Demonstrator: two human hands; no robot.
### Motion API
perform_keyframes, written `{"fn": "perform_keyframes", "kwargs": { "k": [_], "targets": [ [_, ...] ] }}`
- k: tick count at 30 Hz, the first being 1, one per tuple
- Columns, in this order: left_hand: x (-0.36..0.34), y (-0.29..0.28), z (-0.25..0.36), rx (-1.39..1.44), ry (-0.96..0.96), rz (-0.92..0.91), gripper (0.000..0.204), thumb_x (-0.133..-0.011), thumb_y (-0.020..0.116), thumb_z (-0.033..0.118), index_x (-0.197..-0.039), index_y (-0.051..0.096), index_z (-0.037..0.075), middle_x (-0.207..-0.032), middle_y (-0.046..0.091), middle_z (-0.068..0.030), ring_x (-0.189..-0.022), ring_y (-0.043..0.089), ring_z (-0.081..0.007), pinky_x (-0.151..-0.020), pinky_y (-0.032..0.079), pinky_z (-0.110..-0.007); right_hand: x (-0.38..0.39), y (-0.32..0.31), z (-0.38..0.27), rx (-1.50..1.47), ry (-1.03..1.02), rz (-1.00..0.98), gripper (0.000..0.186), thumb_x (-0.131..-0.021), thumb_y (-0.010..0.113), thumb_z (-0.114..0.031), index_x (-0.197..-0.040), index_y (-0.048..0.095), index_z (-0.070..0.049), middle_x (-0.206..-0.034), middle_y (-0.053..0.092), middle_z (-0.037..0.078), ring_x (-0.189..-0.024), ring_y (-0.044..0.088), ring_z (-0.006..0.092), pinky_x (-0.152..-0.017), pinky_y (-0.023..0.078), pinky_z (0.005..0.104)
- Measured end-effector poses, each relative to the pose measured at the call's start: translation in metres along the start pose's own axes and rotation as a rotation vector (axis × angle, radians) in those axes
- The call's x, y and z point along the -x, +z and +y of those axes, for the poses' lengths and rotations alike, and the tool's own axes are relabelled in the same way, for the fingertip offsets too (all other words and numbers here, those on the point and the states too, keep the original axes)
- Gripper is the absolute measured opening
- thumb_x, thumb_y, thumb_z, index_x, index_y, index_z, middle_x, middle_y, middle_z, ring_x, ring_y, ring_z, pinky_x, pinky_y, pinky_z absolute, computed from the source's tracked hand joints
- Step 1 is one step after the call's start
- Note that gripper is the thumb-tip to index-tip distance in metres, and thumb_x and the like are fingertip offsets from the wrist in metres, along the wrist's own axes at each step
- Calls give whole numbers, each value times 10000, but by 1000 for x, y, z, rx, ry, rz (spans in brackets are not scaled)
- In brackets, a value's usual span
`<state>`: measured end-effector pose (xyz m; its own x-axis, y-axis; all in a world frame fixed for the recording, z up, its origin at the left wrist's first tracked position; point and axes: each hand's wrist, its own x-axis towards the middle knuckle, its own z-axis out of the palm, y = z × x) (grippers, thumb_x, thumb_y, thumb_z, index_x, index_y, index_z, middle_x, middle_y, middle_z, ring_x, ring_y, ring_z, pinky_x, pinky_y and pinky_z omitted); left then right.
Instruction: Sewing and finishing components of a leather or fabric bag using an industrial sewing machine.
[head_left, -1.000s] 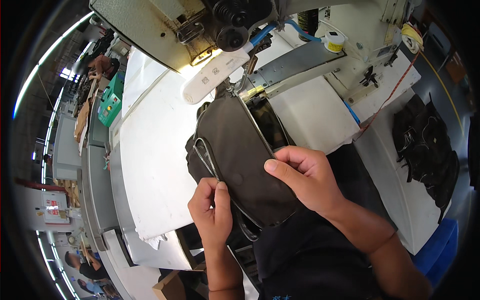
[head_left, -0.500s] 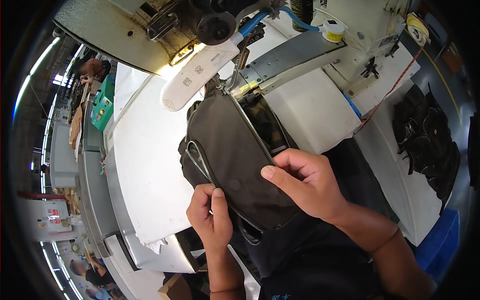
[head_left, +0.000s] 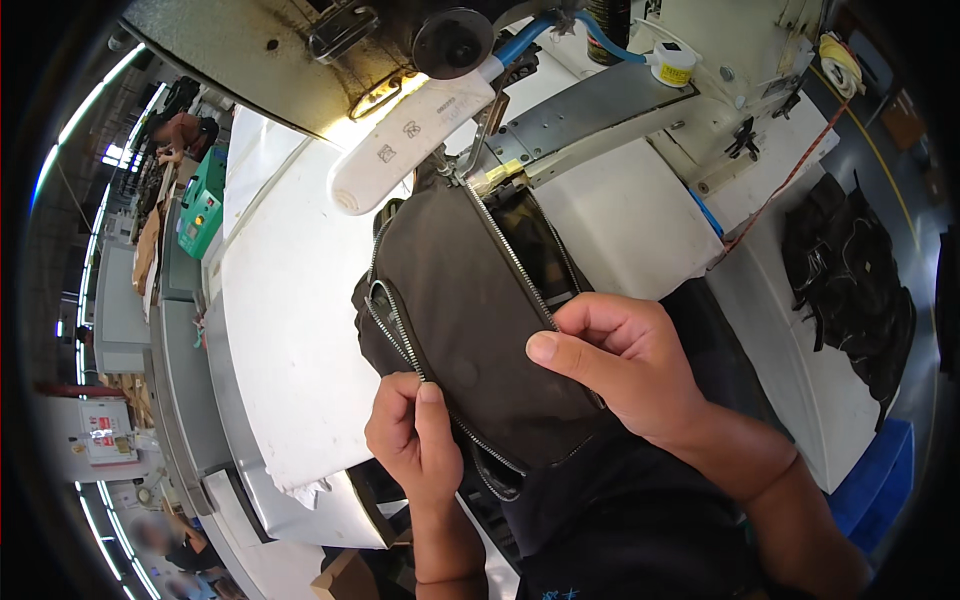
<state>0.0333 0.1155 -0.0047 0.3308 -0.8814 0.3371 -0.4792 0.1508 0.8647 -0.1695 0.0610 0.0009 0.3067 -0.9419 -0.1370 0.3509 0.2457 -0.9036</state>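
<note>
A dark brown fabric bag piece point(head_left: 480, 320) with metal-toothed zippers lies under the head of a sewing machine point(head_left: 250, 50). My left hand point(head_left: 415, 435) pinches its left zippered edge between thumb and fingers. On the right, my right hand point(head_left: 630, 365) is closed on the edge beside the long zipper point(head_left: 508, 247). The far end of that zipper reaches the presser foot point(head_left: 450, 172), lit by a lamp. Between the long zipper and another zipper on its right, the bag gapes, with a dark patterned inside.
A white work table point(head_left: 285, 340) spreads to the left, and the machine's grey arm point(head_left: 590, 115) crosses at the upper right. Dark fabric pieces point(head_left: 850, 290) lie at the far right above a blue bin point(head_left: 880, 480). A green box point(head_left: 203, 203) and other people stand in the left background.
The view has shifted slightly. Both hands keep their grip on the bag piece, which has hardly moved under the machine.
</note>
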Motion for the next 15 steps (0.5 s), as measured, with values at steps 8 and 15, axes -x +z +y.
{"fn": "perform_keyframes", "kwargs": {
  "k": [8, 15],
  "targets": [
    [-3, 5, 4, -20, 47, 19, 193, -999, 599, 89, -823, 564, 17, -694, 484, 39, -633, 385, -48, -582, 288, -225, -2, 1, 4, -57, -21, 6, 201, -986, 734, -120, -826, 649, -32, -650, 477, -107, -582, 359, -33, -502, 253, 205],
    [-6, 1, 1, -75, 82, -8, 215, -1002, 594, 101, -808, 552, 17, -692, 461, 44, -634, 360, -45, -585, 267, -228, -4, 1, 7, -74, -41, 8, 191, -987, 730, -107, -830, 649, -34, -666, 485, -105, -594, 364, -32, -516, 260, 202]
  ]
}}
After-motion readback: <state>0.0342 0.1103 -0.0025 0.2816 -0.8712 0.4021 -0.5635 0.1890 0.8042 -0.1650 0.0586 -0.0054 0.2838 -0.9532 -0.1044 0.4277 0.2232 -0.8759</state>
